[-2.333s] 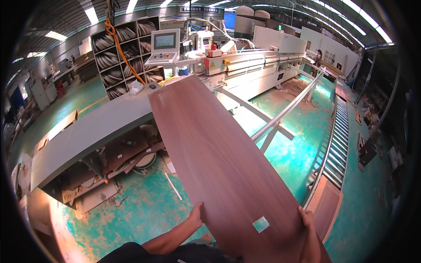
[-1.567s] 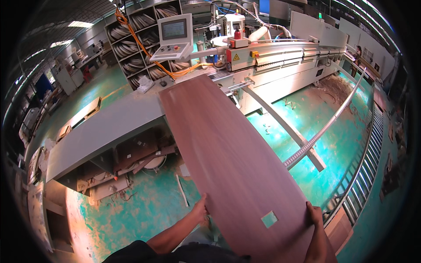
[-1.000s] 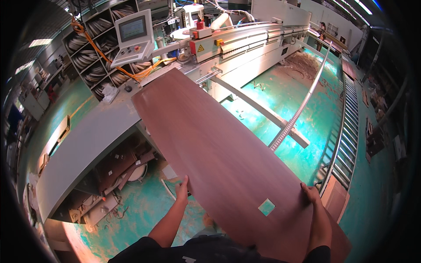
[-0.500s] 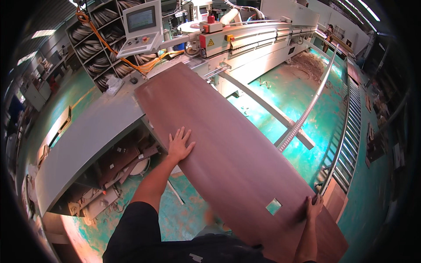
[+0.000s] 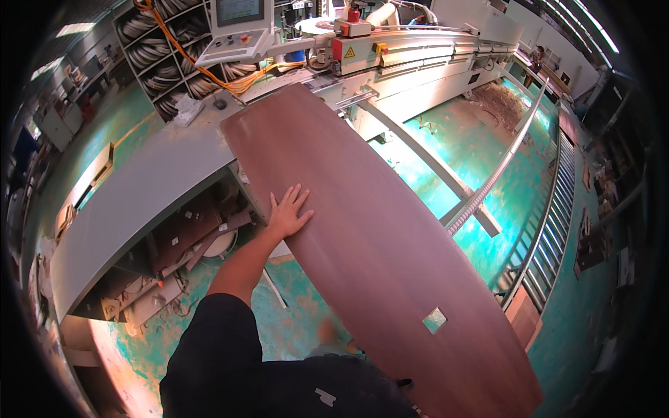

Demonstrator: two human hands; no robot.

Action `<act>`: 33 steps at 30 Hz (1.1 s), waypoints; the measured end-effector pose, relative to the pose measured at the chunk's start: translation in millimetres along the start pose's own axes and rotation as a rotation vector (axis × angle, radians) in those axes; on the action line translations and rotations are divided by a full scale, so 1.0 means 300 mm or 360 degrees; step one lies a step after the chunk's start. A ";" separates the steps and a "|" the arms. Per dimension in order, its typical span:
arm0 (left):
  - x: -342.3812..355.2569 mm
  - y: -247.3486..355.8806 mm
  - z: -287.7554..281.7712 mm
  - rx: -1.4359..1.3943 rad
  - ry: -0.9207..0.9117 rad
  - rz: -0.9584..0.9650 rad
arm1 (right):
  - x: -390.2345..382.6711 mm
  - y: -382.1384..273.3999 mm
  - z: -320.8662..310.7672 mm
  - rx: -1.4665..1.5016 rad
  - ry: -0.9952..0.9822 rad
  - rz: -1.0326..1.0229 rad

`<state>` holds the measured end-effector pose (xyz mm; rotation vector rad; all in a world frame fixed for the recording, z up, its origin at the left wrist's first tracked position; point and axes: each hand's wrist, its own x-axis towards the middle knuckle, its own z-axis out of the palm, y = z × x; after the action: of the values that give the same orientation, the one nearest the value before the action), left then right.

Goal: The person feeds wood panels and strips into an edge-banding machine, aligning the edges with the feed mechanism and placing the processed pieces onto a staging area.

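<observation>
A long reddish-brown wooden panel (image 5: 362,230) slants across the middle, from the machine down to my body at the lower right. My left hand (image 5: 289,214) lies flat on its left edge, fingers spread, pressing on the top face without gripping. A small pale square (image 5: 434,320) shows near the panel's lower end; whether it is a label or a cut-out I cannot tell. The panel's far end rests by the grey tabletop (image 5: 150,171). My right hand does not show.
An edge-banding machine (image 5: 411,59) with a control console (image 5: 237,42) runs along the back. Coiled edging strips fill a rack (image 5: 157,59). A support rail (image 5: 502,164) and roller conveyor (image 5: 547,237) stand right, with offcuts (image 5: 185,237) under the tabletop.
My right hand has left the panel's lower right edge and gone out of view. My left hand stays on the panel's left edge. The view has shifted slightly.
</observation>
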<state>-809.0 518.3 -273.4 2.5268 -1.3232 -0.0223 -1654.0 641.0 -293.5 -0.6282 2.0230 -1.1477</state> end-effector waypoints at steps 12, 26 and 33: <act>0.051 0.015 -0.117 -0.0007 0.0466 0.0136 | -0.041 -0.220 -0.043 0.0403 -0.0227 -0.0016; 0.138 0.165 -0.434 -0.1128 0.1745 0.0606 | 0.348 -0.677 -0.338 -0.0634 -0.0673 -0.0658; 0.288 0.305 -0.521 -0.1328 0.2037 0.0565 | 0.290 -0.953 0.097 -0.0602 -0.0884 -0.0498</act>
<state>-809.7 437.9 -89.4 1.1094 -0.8456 0.7808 -1667.7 425.9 -84.6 -1.3296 1.6903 -0.6432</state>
